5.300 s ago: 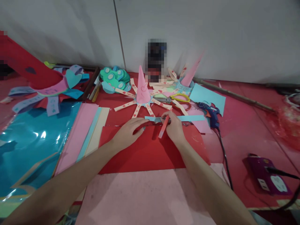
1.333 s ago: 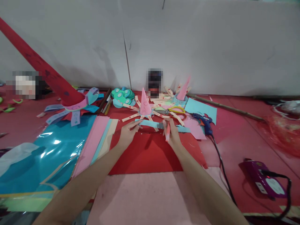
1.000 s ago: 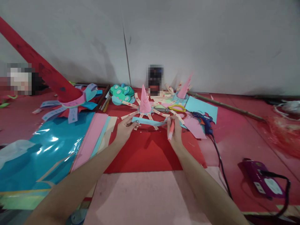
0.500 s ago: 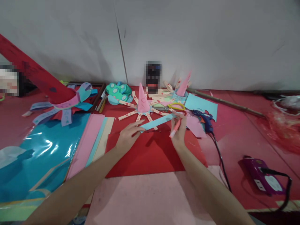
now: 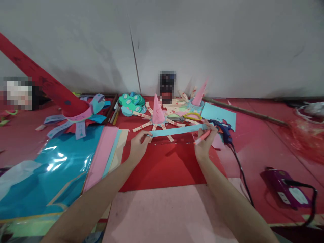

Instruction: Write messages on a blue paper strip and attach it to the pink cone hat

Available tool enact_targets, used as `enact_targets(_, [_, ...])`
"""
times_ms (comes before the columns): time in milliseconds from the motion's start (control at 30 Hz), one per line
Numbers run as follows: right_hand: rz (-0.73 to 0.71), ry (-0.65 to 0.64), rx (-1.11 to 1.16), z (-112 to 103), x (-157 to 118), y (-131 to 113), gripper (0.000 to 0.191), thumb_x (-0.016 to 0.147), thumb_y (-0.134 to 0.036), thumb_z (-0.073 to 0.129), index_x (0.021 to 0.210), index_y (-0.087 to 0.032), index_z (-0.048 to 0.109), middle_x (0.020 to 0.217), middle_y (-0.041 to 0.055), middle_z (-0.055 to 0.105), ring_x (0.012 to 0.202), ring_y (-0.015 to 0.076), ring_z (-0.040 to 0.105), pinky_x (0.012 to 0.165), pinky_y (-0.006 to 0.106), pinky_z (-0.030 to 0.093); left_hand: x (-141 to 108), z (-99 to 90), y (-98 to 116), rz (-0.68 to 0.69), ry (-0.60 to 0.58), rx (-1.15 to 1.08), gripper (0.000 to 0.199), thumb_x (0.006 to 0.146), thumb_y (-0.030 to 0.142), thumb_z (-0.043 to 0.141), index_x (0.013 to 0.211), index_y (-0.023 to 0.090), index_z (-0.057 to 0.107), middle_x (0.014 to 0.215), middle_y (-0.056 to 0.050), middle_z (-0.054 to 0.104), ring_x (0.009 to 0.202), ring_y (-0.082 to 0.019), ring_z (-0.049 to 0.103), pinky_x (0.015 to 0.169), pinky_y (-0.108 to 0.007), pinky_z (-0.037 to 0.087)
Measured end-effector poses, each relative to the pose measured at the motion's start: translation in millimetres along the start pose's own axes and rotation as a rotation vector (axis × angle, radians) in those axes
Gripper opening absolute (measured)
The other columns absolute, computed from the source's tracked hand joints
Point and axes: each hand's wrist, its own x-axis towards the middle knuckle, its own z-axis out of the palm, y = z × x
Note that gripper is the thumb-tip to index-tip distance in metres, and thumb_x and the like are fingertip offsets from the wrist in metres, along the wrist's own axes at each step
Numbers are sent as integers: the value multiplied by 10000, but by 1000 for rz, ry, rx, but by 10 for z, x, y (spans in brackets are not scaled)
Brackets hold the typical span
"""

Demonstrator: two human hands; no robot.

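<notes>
A light-blue paper strip (image 5: 178, 131) is stretched between my two hands above a red sheet (image 5: 162, 168). My left hand (image 5: 138, 143) pinches its left end between thumb and fingers. Its right end is in the fingertips of my right hand (image 5: 206, 140), which also holds an orange marker (image 5: 202, 137) slanting across the palm. Just behind the strip stands a pink paper cone (image 5: 158, 113) with lettered cream strips (image 5: 141, 127) radiating from its base. Yellow-handled scissors (image 5: 192, 116) lie to the right of that cone.
A tall red cone (image 5: 58, 91) with paper petals leans at left, over blue plastic-wrapped sheets (image 5: 68, 162). At right are a blue glue gun (image 5: 224, 131) with a cord, a purple power socket (image 5: 286, 189) and a bamboo stick (image 5: 248, 111). Green paper shapes (image 5: 131, 103) are piled behind.
My right hand has moved right, so the blue strip now spans a wider gap, drawn out nearly level. The left hand has closed on its left end. The view has shifted slightly.
</notes>
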Motion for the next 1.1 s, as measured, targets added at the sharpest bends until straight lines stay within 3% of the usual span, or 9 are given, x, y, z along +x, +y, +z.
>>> enact_targets(133, [-48, -100, -16, 35, -132, -47, 252, 811, -142, 457, 1040, -247, 445, 1293, 66, 452, 1159, 130, 477, 910, 334, 440, -21, 2, -12, 6, -64, -7, 142, 779, 260, 475, 798, 204, 605, 757, 11, 646, 718, -132, 595, 704, -254, 466])
enact_targets(267, [-288, -311, -124, 58, -277, -124, 279, 835, -95, 442, 1054, -267, 458, 1322, 65, 473, 1278, 160, 418, 1015, 400, 402, -27, 0, -3, 18, -113, -17, 181, 801, 311, 469, 838, 200, 607, 861, -15, 671, 827, -153, 625, 766, -266, 483])
enact_targets(400, [-477, -606, -102, 63, -373, -204, 338, 791, -38, 493, 1059, -243, 466, 1350, 109, 478, 1290, 204, 425, 1019, 408, 421, -26, 2, 30, 27, -199, 0, 229, 815, 369, 467, 799, 193, 614, 789, -12, 674, 772, -154, 629, 716, -247, 490])
enact_targets(533, [-512, -894, -96, 76, -440, -296, 277, 798, -95, 519, 1044, -219, 492, 1402, 130, 427, 1307, 204, 402, 1022, 407, 426, -16, 7, 41, 40, -336, 42, 271, 821, 419, 471, 801, 193, 618, 768, -4, 675, 741, -155, 620, 696, -243, 481])
enact_targets(667, [-448, -1135, -152, 80, -447, -333, 211, 809, -225, 561, 1016, -245, 527, 1350, 93, 500, 1331, 195, 360, 1025, 438, 424, -6, 9, 31, 37, -426, 65, 346, 872, 431, 393, 805, 193, 635, 840, -19, 689, 811, -167, 618, 759, -261, 471])
enact_targets(833, [-346, -1192, -96, 68, -403, -336, 182, 804, -212, 557, 979, -255, 526, 1251, 66, 592, 1354, 174, 311, 1033, 453, 412, -4, 7, 23, 47, -420, 92, 351, 867, 410, 385, 757, 183, 628, 733, -4, 656, 701, -157, 575, 673, -250, 454])
enact_targets(1100, [-348, -1165, -105, 62, -410, -346, 148, 803, -213, 548, 947, -248, 552, 1154, 57, 646, 1252, 173, 468, 998, 419, 454, 1, 22, 17, 25, -414, 127, 324, 857, 402, 407, 710, 182, 594, 659, 23, 604, 637, -128, 529, 613, -224, 408])
